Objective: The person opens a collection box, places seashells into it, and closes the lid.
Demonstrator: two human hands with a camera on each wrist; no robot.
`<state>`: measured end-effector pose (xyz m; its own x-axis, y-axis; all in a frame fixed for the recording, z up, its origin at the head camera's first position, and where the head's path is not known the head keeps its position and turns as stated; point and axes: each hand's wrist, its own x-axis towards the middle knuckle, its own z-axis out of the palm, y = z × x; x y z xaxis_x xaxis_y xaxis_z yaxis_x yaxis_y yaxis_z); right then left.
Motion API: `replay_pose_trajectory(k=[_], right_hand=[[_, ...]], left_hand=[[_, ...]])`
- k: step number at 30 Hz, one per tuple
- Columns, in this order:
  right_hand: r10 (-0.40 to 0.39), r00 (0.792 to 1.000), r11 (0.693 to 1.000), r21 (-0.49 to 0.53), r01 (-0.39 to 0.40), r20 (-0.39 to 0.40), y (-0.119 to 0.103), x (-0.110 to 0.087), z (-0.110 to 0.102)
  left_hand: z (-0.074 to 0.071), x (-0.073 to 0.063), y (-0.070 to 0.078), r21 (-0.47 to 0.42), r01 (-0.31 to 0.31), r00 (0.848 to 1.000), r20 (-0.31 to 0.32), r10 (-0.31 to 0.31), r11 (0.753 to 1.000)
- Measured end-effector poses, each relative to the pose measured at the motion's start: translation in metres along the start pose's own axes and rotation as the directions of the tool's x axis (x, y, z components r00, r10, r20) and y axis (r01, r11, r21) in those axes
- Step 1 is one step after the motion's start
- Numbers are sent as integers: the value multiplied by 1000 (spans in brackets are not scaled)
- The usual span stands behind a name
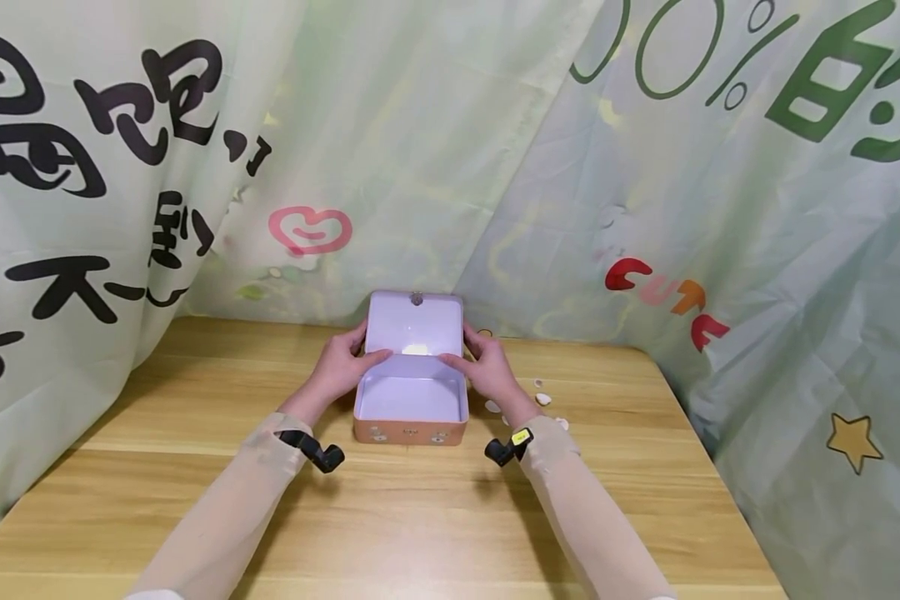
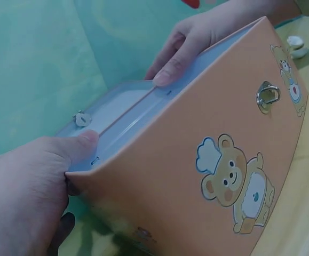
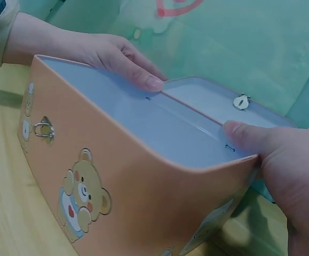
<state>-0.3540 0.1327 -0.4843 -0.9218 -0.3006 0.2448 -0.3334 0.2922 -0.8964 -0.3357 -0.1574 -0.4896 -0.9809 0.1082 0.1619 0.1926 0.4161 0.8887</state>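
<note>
An orange tin box [image 1: 411,432] with cartoon bears on its sides stands on the table, its hinged lid [image 1: 414,321] swung open toward the back. Its lilac inside [image 1: 412,400] holds nothing. At the left rear corner, my left hand [image 1: 337,367] grips the box, thumb over the rim and fingers outside. My right hand [image 1: 491,367] grips the right rear corner the same way. A metal clasp [image 3: 241,102] sits on the lid's edge, and a metal loop [image 2: 268,97] on the front wall. Both hands' outer fingers are partly hidden behind the box.
Several small white pieces [image 1: 543,399] lie on the wooden table [image 1: 420,517] beside the right wrist. Behind the table hangs a printed curtain [image 1: 420,167], which also runs along both sides. A black wrist camera [image 1: 322,454] sits at the left cuff, another [image 1: 501,452] at the right.
</note>
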Motion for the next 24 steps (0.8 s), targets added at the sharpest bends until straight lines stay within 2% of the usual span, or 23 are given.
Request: replay_pose_trajectory(k=[9,14,19,24], right_hand=[[33,999,999,19,-34,15,-1,-6,-1],[81,997,997,-9,-80,11,-3,-10,-1],[71,997,997,-30,-71,8,-3,-11,0],[100,995,994,-42,-100,8,-5,-12,-1]], left_hand=[[-1,-1,0,32,-13,1000,27,12,999],[-1,-2,3,37,0,999,34,-1,999],[-1,-2,3,29,5,999,35,-6,1000],[-2,-3,2,25,14,999,38,-15,1000]])
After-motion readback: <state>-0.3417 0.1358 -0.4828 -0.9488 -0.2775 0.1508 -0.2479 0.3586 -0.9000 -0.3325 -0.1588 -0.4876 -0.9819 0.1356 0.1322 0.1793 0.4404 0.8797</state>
